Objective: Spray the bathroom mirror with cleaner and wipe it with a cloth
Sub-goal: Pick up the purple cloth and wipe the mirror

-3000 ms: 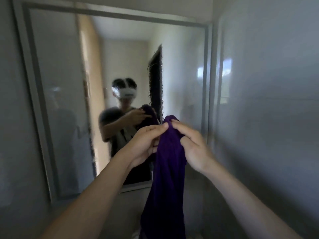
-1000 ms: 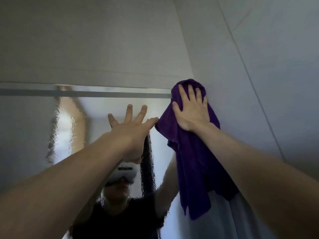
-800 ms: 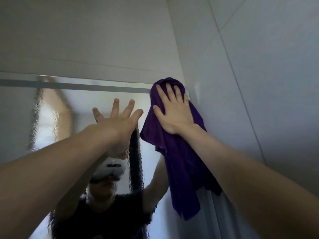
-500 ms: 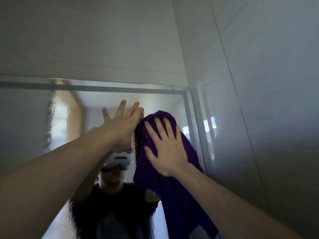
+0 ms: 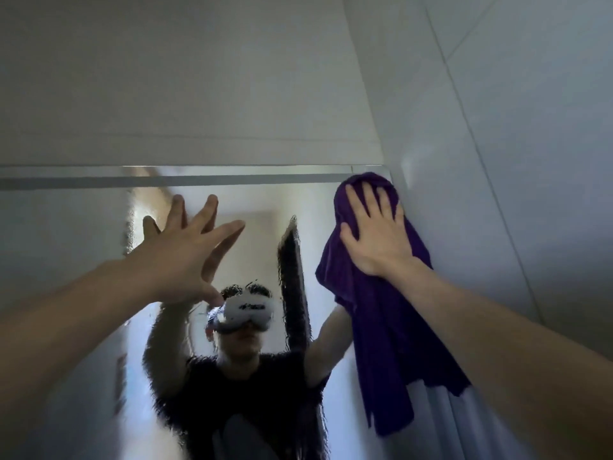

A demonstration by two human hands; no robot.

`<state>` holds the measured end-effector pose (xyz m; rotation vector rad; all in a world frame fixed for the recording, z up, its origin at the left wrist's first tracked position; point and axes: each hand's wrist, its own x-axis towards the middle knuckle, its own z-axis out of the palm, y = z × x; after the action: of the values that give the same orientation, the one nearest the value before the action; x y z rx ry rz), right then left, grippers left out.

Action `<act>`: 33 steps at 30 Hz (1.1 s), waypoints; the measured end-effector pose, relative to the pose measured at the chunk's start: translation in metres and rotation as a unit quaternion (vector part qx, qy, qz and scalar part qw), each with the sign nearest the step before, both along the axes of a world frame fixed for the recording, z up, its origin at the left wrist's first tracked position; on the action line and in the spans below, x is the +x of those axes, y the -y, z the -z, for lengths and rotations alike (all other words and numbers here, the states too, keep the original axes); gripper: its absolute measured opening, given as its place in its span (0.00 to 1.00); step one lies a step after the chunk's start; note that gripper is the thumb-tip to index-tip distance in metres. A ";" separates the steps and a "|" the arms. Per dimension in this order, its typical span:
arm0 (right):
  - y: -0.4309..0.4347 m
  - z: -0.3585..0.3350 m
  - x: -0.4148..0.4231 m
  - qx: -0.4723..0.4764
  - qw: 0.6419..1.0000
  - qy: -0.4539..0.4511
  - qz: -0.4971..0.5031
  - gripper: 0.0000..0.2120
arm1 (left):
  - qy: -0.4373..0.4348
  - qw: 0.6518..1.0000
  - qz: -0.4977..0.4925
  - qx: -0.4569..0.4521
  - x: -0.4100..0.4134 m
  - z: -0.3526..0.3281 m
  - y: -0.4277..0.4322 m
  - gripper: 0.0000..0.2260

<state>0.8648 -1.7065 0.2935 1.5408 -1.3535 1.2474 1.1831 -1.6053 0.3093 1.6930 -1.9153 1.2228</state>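
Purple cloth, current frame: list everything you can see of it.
The deep purple cloth looks like soft, matte fabric, bunched and creased rather than folded. Its upper part is pressed against the wall mirror at the top right corner, beside the grey tiled side wall. The right hand presses on it with straight, spread fingers. The rest hangs loosely below the wrist to an uneven lower edge. The left hand is apart from it.

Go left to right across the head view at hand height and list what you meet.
left hand, fingers spread → purple cloth, with the right hand flat on its top → tiled side wall
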 end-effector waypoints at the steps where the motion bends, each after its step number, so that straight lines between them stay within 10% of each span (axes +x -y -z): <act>1: 0.001 -0.017 0.008 -0.004 1.000 0.007 -0.002 0.34 | 0.001 1.000 0.001 -0.003 0.000 -0.001 0.001 0.61; 18: -0.031 0.085 0.119 -0.004 0.971 -0.226 -0.079 0.35 | -0.005 1.000 0.000 -0.004 -0.001 0.000 -0.004 0.67; 33: -0.012 0.076 -0.021 0.038 0.993 -0.115 -0.002 0.34 | -0.009 1.000 0.011 -0.010 0.001 0.000 0.001 0.65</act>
<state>0.8435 -1.6945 0.2172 1.6848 -1.2597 0.9948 1.1840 -1.6066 0.3090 1.6623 -1.9000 1.2094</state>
